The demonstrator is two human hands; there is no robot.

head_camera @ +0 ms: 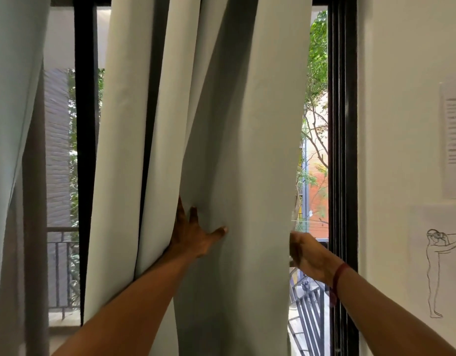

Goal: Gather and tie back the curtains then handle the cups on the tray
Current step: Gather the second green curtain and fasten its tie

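The step in hand is the gathering of the curtains; the cups and the tray are not in view. The pale grey-green curtain [242,124] hangs in front of the window [316,150], in its middle part, and it already stands in some deep folds. The left hand [193,237] lies flat on the cloth at the left side of the window, with fingers spread and thumb out; the upper fingers go into a fold. The right hand [309,255], with a red thread [337,278] on its wrist, holds the free edge of the curtain at the right side of the window; its fingers curl behind the cloth, so I cannot see them fully. A second curtain [11,98] hangs at the far left of the window. I think the next move needs both hands to come together and press the folds into one bundle. Then a tie-back is needed, but I see none here.
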